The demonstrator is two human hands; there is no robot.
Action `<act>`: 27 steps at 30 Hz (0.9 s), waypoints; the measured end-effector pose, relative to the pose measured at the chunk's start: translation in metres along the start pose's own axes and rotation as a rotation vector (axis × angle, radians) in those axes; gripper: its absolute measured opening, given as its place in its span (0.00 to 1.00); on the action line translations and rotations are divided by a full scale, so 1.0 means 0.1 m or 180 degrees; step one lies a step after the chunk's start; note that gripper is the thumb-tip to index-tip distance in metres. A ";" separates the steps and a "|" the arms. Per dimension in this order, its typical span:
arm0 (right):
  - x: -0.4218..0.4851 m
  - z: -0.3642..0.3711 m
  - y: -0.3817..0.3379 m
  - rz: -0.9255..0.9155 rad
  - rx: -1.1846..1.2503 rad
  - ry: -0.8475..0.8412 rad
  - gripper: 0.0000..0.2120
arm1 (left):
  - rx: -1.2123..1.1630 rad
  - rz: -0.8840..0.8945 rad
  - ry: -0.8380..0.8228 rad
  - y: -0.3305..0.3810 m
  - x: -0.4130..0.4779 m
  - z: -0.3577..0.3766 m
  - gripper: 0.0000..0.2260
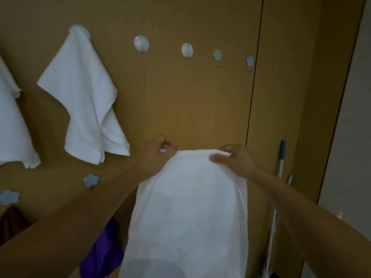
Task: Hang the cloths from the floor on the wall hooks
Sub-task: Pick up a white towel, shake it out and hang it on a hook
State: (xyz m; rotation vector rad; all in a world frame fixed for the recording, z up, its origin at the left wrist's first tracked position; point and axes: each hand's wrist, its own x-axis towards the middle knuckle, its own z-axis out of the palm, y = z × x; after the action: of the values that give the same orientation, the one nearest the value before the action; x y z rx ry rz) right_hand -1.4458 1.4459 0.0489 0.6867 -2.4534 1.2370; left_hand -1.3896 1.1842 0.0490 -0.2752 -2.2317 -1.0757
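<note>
I hold a white cloth (188,213) up in front of the wooden wall (180,101). My right hand (234,159) pinches its top edge, thumb on the front. My left hand (158,155) grips the top left corner, fingers curled. The cloth hangs down between my forearms. Above it are bare hooks: two white oval hooks (141,43) (187,50) and two small flower-shaped hooks (217,55) (250,62). Another white cloth (86,97) hangs from a hook at upper left, and a third white cloth (12,125) hangs at the left edge.
Two blue flower hooks (91,179) (9,196) sit lower on the wall. A purple cloth (104,251) hangs below my left forearm and a brown cloth (12,223) at lower left. A mop handle (280,169) leans against the wall at right.
</note>
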 end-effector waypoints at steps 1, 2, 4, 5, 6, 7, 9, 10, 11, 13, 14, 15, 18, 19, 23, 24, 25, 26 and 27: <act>0.10 0.03 -0.06 -0.0068 -0.0035 0.0082 0.10 | 0.0206 0.0032 -0.0224 -0.01 0.07 -0.05 0.08; 0.20 0.06 -0.11 -0.0145 -0.0105 0.0180 0.11 | 0.0320 0.0034 -0.0406 0.00 0.13 -0.10 0.13; 0.36 0.14 -0.23 -0.0403 -0.0300 0.0376 0.12 | 0.0328 -0.0058 -0.0699 0.03 0.26 -0.20 0.17; 0.43 0.19 -0.30 -0.0546 -0.0381 0.0442 0.10 | 0.0319 -0.0102 -0.0768 0.03 0.34 -0.25 0.16; 0.50 0.24 -0.35 -0.0637 -0.0408 0.0475 0.07 | 0.0260 -0.0173 -0.0743 0.04 0.39 -0.31 0.15; 0.57 0.28 -0.41 -0.0692 -0.0392 0.0495 0.07 | 0.0138 -0.0230 -0.0674 0.04 0.44 -0.37 0.14; 0.72 0.34 -0.54 -0.0761 -0.0203 0.0576 0.06 | -0.0137 -0.0262 -0.0441 0.03 0.55 -0.49 0.13; 0.79 0.35 -0.61 -0.0795 -0.0065 0.0599 0.06 | -0.0189 -0.0260 -0.0284 0.03 0.60 -0.53 0.12; 0.86 0.37 -0.69 -0.0842 0.0068 0.0578 0.06 | -0.0199 -0.0254 -0.0123 0.03 0.66 -0.58 0.12; 1.03 0.38 -0.85 -0.0964 0.0285 0.0408 0.05 | -0.0254 -0.0315 0.0178 0.01 0.80 -0.65 0.11; 1.12 0.37 -0.92 -0.1008 0.0379 0.0300 0.05 | -0.0301 -0.0375 0.0308 0.00 0.87 -0.67 0.12; 1.22 0.36 -0.99 -0.1029 0.0462 0.0217 0.07 | -0.0324 -0.0417 0.0435 0.00 0.95 -0.70 0.13; 1.58 0.35 -1.12 -0.1151 0.0628 0.0267 0.18 | -0.0049 -0.0237 0.0866 0.00 1.21 -0.81 0.11; 1.70 0.35 -1.16 -0.1217 0.0716 0.0382 0.20 | 0.0037 -0.0092 0.1001 0.02 1.31 -0.84 0.11; 2.22 0.40 -1.46 -0.1371 0.1072 0.0877 0.12 | 0.0570 0.0482 0.1545 0.19 1.82 -1.04 0.10; 2.35 0.40 -1.57 -0.1386 0.1130 0.0993 0.13 | 0.0673 0.0521 0.1678 0.25 1.96 -1.11 0.10; 2.47 0.40 -1.68 -0.1400 0.1169 0.1094 0.13 | 0.0756 0.0542 0.1818 0.30 2.09 -1.19 0.09; 2.59 0.38 -1.79 -0.1423 0.1185 0.1176 0.12 | 0.0873 0.0552 0.1975 0.36 2.23 -1.28 0.09; 2.71 0.36 -1.90 -0.1459 0.1177 0.1242 0.11 | 0.1055 0.0564 0.2135 0.41 2.35 -1.36 0.08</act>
State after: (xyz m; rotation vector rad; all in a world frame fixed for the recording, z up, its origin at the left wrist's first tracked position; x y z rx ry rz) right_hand -1.5719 1.2441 0.2819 0.9333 -1.6529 1.4710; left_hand -1.4920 1.0877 0.2846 0.0344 -1.6965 -0.5703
